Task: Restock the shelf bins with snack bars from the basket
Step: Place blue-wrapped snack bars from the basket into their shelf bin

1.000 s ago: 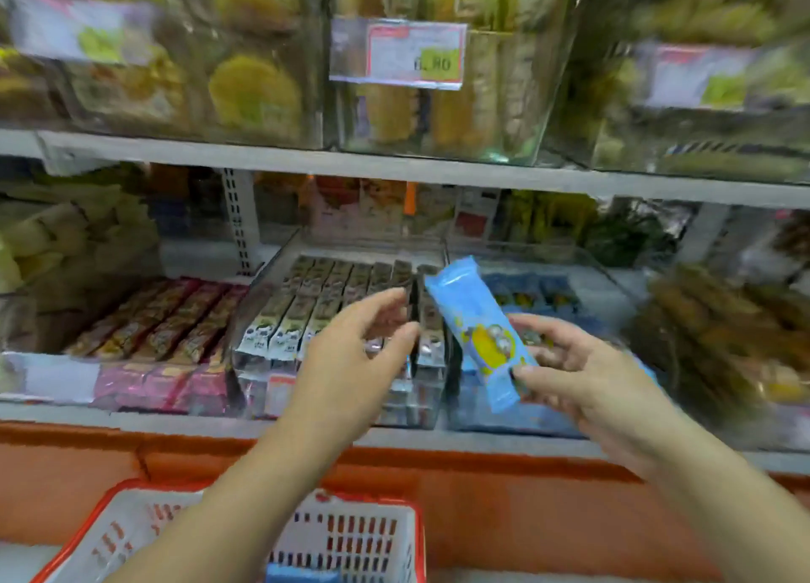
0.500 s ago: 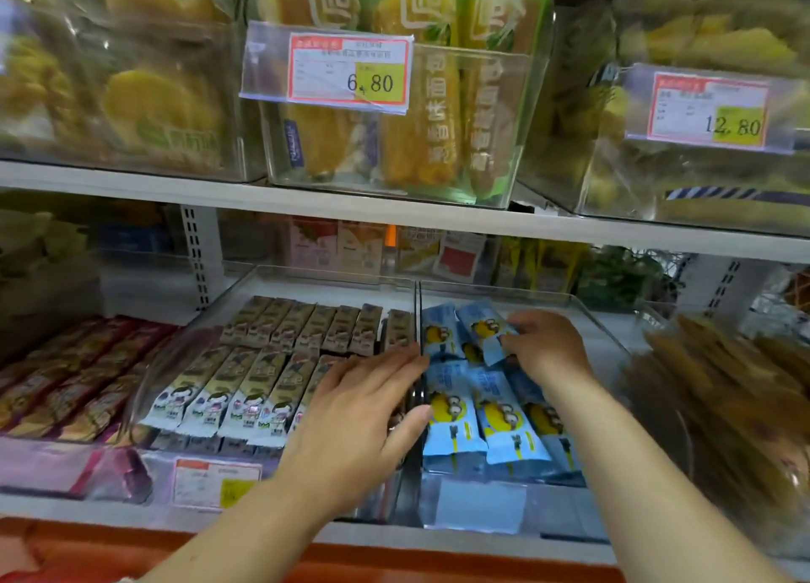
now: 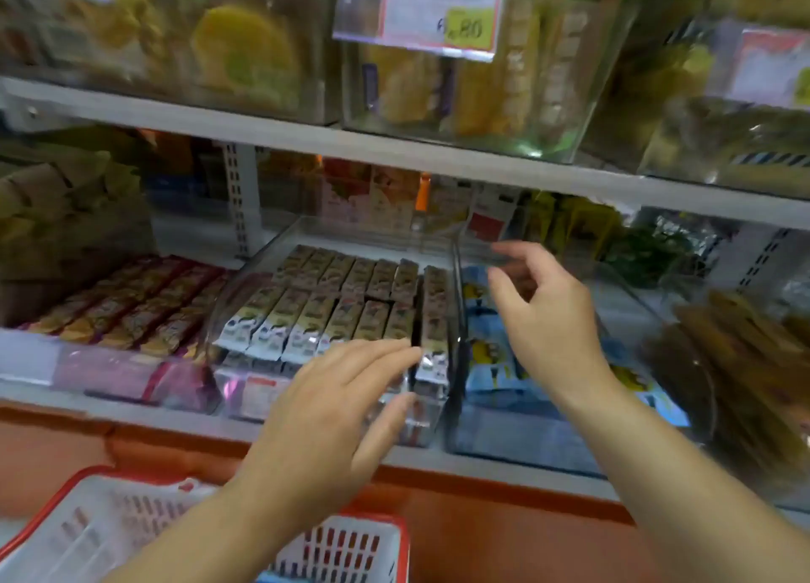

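Spotted the blue snack bars (image 3: 484,354) lying flat in the clear bin (image 3: 504,433) at about 4 o'clock from centre, half hidden behind the right hand (image 3: 548,319). Guessing light, crinkly wrappers over a firmish bar, so a bit slippery and easy to dent. Best to pinch one across the middle of its long sides, not by the flappy sealed ends.

Got that right hand hovering over the bin, holding nothing, fingers loosely spread and a little curled, forearm coming in from 5 o'clock. Got the left hand (image 3: 333,411) empty too, palm down, fingers straight, thumb out, right in front of the front corner of the beige-bar bin (image 3: 342,306) at 9 o'clock of the blue one. Can't tell whether touching it or not.

Down at 7 o'clock, seeing the red-rimmed basket (image 3: 79,473), too blurry to count what's inside. Further out at 9 o'clock, pink bars (image 3: 122,306); up at 12, a price tag (image 3: 438,12).
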`<act>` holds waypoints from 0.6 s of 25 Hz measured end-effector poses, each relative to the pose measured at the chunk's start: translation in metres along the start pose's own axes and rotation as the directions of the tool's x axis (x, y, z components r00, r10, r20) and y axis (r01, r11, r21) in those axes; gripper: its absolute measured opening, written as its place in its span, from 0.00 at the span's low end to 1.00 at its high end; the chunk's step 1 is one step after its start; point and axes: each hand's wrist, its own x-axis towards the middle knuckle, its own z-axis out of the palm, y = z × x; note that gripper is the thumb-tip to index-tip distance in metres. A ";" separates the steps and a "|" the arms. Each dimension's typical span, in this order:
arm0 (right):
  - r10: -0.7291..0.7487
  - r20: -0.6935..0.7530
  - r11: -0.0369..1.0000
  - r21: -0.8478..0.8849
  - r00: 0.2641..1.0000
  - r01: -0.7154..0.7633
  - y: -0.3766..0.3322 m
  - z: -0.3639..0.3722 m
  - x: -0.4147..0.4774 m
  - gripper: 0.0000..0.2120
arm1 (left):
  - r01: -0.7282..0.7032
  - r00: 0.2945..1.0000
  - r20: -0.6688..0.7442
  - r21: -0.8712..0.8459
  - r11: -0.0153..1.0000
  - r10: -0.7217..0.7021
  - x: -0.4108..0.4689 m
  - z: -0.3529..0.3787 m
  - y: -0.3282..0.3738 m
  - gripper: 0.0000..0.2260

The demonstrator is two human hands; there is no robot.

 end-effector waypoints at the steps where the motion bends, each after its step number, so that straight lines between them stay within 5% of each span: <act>1: -0.094 0.038 0.991 0.097 0.995 0.090 -0.015 0.009 -0.028 0.09 | 0.040 0.998 -0.046 -0.042 0.998 -0.042 -0.028 -0.004 -0.009 0.18; 4: -0.108 0.423 0.982 0.185 0.900 0.031 -0.031 0.071 -0.134 0.09 | 0.390 0.921 0.004 -0.031 0.920 -0.390 -0.127 -0.008 -0.053 0.13; 6: 0.098 0.711 0.989 0.007 0.697 -0.147 -0.017 0.123 -0.198 0.11 | 0.667 0.739 0.135 -0.010 0.745 -0.660 -0.189 -0.002 -0.084 0.15; 8: 0.398 0.806 0.889 -0.220 0.439 -0.403 0.015 0.176 -0.246 0.13 | 0.829 0.535 0.248 0.031 0.559 -0.808 -0.241 0.003 -0.107 0.16; 10: 0.615 0.735 0.670 -0.297 0.285 -0.680 0.044 0.218 -0.275 0.13 | 0.873 0.430 0.335 0.084 0.481 -0.838 -0.278 0.009 -0.119 0.16; 12: 0.764 0.634 0.330 -0.232 0.115 -0.915 0.060 0.251 -0.291 0.11 | 0.890 0.367 0.417 0.101 0.444 -0.831 -0.301 0.015 -0.123 0.17; 15: 0.771 0.622 -0.161 -0.018 -0.137 -0.987 0.071 0.285 -0.301 0.10 | 0.898 0.342 0.468 0.094 0.430 -0.815 -0.317 0.022 -0.124 0.16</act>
